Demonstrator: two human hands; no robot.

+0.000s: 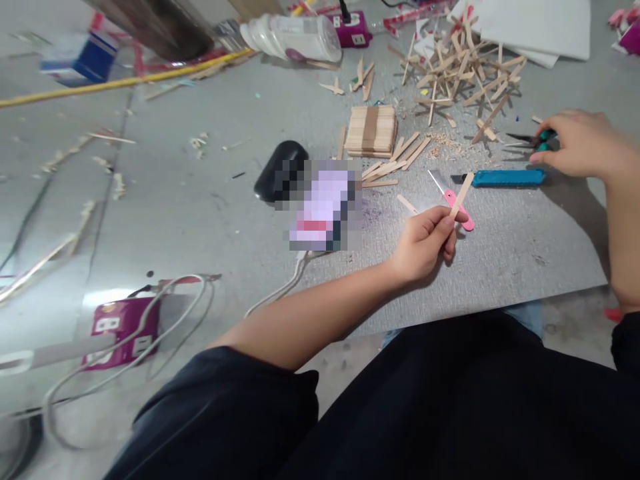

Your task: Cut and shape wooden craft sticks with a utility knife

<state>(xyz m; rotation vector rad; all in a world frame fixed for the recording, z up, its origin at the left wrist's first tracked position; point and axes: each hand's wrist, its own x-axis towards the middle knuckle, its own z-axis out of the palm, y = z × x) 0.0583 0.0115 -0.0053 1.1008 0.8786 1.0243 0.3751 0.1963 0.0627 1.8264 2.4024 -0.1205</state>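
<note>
Between the thumb and fingers of my left hand [427, 240] is a flat wooden craft stick [463, 193], tilted upward. Just behind that hand lies a pink-handled craft knife [457, 208] with its blade pointing away. A blue utility knife [509, 178] rests to the right of it. My right hand [575, 143] is closed around the green handles of small pliers [537, 141], whose dark jaws point left over the table. A bundle of craft sticks [371, 131], wrapped by a brown band, lies farther back, with loose craft sticks [395, 163] in front of it.
A heap of craft sticks [465, 67] spreads at the back right. To the left are a black case [281, 171] and a blurred-out lilac device [323, 203] with a white cable [285, 288]. A plastic bottle [295, 37] lies behind, and a purple power strip [125, 330] sits lower left.
</note>
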